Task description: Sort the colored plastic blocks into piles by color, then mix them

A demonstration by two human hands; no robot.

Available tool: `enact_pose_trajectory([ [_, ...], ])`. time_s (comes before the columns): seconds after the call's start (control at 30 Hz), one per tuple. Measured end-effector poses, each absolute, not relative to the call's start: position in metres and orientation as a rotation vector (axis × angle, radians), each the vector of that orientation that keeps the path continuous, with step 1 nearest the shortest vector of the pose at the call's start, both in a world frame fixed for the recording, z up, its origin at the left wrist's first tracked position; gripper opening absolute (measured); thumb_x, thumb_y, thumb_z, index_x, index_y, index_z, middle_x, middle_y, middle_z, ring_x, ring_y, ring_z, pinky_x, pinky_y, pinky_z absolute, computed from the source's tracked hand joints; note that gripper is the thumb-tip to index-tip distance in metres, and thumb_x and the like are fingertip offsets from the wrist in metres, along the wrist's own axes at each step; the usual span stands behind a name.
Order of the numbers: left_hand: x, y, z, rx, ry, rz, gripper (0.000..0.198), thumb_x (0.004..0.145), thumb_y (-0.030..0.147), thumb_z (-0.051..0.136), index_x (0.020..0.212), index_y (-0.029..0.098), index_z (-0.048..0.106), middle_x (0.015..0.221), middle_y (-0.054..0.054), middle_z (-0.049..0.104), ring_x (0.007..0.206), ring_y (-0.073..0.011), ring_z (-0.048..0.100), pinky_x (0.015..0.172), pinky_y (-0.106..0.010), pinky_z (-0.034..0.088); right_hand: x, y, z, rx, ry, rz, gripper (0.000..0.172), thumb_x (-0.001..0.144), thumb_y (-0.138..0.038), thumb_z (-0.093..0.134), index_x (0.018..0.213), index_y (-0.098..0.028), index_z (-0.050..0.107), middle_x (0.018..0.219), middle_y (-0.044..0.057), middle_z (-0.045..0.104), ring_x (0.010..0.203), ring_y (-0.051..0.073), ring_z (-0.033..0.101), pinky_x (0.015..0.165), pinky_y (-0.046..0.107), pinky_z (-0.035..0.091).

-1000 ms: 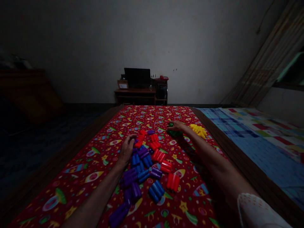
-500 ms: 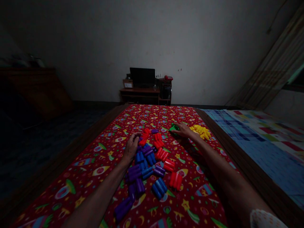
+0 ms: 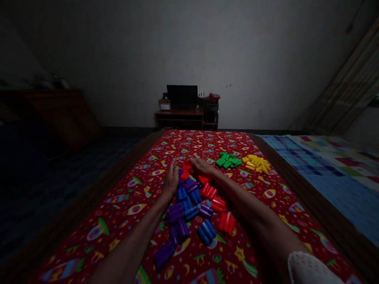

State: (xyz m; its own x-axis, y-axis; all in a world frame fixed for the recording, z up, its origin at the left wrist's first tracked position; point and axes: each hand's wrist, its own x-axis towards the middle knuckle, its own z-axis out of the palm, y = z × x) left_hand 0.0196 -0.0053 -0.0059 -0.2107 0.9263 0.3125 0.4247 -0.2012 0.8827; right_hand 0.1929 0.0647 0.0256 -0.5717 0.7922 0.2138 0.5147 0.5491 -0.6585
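Observation:
My left hand (image 3: 171, 181) stands on edge along the far left side of a mixed pile of toy blocks, its fingers stretched out. Opposite it, my right hand (image 3: 201, 167) lies with straight fingers against the far red blocks (image 3: 186, 170), holding nothing visible and partly covering some. Between and below the hands spread purple blocks (image 3: 174, 213), blue blocks (image 3: 206, 232) and more red blocks (image 3: 227, 223), ribbed like joined tubes. Beyond my right wrist sit a heap of green blocks (image 3: 228, 160) and, right of it, a heap of yellow blocks (image 3: 256, 163).
A red patterned cloth (image 3: 130, 228) covers the surface under the blocks, with a brown border (image 3: 284, 189). On the right lies a blue checked sheet (image 3: 319, 189). A desk (image 3: 179, 113) with a monitor (image 3: 182, 96) stands against the far wall; a wooden cabinet (image 3: 59, 114) is at left.
My right hand has left the green blocks and moved left to the red ones. My left hand has straightened its fingers beside the pile. The view has shifted slightly.

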Motion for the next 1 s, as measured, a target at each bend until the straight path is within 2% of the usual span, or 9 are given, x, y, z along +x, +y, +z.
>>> enact_pose_trajectory([
  [0.13, 0.011, 0.000, 0.000, 1.762, 1.575, 1.218, 0.054, 0.091, 0.042, 0.032, 0.135, 0.015, 0.050, 0.144, -0.011, 0.050, 0.135, -0.0227, 0.042, 0.115, -0.041, 0.030, 0.194, 0.045, 0.020, -0.885, -2.275, 0.999, 0.063, 0.093, -0.063, 0.029, 0.085, -0.014, 0.066, 0.075, 0.002, 0.060, 0.070, 0.015, 0.053, 0.068, 0.026, 0.042],
  [0.27, 0.008, -0.005, 0.011, 2.011, 1.391, 0.892, 0.056, 0.087, 0.049, 0.038, 0.127, 0.017, 0.060, 0.134, -0.010, 0.060, 0.124, -0.0258, 0.054, 0.107, -0.041, 0.039, 0.217, 0.017, 0.025, -0.865, -2.183, 1.149, 0.071, 0.088, -0.071, 0.031, 0.094, -0.013, 0.071, 0.080, 0.004, 0.065, 0.076, 0.017, 0.058, 0.071, 0.028, 0.045],
  [0.43, 0.018, -0.014, 0.018, 2.115, 1.220, 0.735, 0.059, 0.086, 0.055, 0.036, 0.121, 0.018, 0.065, 0.124, -0.008, 0.067, 0.113, -0.0261, 0.062, 0.100, -0.039, 0.046, 0.264, -0.025, 0.035, -1.009, -2.027, 0.998, 0.072, 0.090, -0.068, 0.030, 0.102, -0.011, 0.071, 0.075, 0.004, 0.067, 0.070, 0.018, 0.060, 0.064, 0.028, 0.048],
  [0.5, 0.024, -0.019, 0.020, 2.138, 1.196, 0.721, 0.061, 0.087, 0.056, 0.034, 0.122, 0.016, 0.064, 0.126, -0.008, 0.066, 0.114, -0.0260, 0.061, 0.100, -0.039, 0.046, 0.281, -0.047, 0.034, -1.046, -2.015, 0.922, 0.064, 0.092, -0.062, 0.035, 0.113, -0.012, 0.068, 0.088, 0.007, 0.070, 0.078, 0.020, 0.064, 0.070, 0.031, 0.050],
  [0.6, 0.034, -0.028, 0.021, 2.220, 1.144, 0.718, 0.060, 0.089, 0.053, 0.032, 0.127, 0.016, 0.060, 0.131, -0.009, 0.062, 0.119, -0.0254, 0.058, 0.103, -0.040, 0.044, 0.297, -0.084, 0.027, -1.032, -2.129, 0.827, 0.058, 0.090, -0.055, 0.048, 0.135, -0.019, 0.054, 0.125, 0.011, 0.063, 0.111, 0.026, 0.060, 0.092, 0.039, 0.048],
  [0.7, 0.041, -0.036, 0.021, 2.365, 1.112, 0.707, 0.058, 0.091, 0.051, 0.034, 0.134, 0.017, 0.053, 0.137, -0.010, 0.056, 0.125, -0.0243, 0.053, 0.107, -0.040, 0.040, 0.299, -0.115, 0.017, -1.014, -2.336, 0.697, 0.068, 0.085, -0.053, 0.059, 0.145, -0.025, 0.041, 0.150, 0.013, 0.040, 0.136, 0.030, 0.039, 0.107, 0.045, 0.038],
  [0.83, 0.038, -0.051, 0.027, 2.544, 1.245, 0.655, 0.055, 0.096, 0.045, 0.028, 0.138, 0.016, 0.047, 0.145, -0.012, 0.048, 0.136, -0.0245, 0.041, 0.114, -0.045, 0.032, 0.297, -0.139, 0.012, -1.027, -2.395, 0.499, 0.067, 0.089, -0.048, 0.055, 0.148, -0.026, 0.033, 0.154, 0.014, 0.029, 0.143, 0.029, 0.027, 0.111, 0.047, 0.034],
  [0.9, 0.038, -0.069, 0.033, 2.647, 1.298, 0.690, 0.053, 0.098, 0.042, 0.026, 0.141, 0.016, 0.043, 0.148, -0.012, 0.044, 0.140, -0.0246, 0.033, 0.116, -0.049, 0.026, 0.299, -0.147, 0.015, -1.081, -2.340, 0.391, 0.062, 0.093, -0.046, 0.051, 0.148, -0.024, 0.033, 0.152, 0.016, 0.032, 0.141, 0.028, 0.030, 0.109, 0.048, 0.037],
  [1.0, 0.046, -0.111, 0.039, 2.853, 1.152, 0.645, 0.048, 0.099, 0.037, 0.030, 0.145, 0.024, 0.037, 0.151, -0.008, 0.041, 0.142, -0.0234, 0.029, 0.117, -0.052, 0.020, 0.305, -0.157, 0.017, -1.086, -2.305, 0.192, 0.048, 0.094, -0.041, 0.049, 0.137, -0.020, 0.047, 0.142, 0.017, 0.045, 0.131, 0.027, 0.044, 0.104, 0.046, 0.043],
])
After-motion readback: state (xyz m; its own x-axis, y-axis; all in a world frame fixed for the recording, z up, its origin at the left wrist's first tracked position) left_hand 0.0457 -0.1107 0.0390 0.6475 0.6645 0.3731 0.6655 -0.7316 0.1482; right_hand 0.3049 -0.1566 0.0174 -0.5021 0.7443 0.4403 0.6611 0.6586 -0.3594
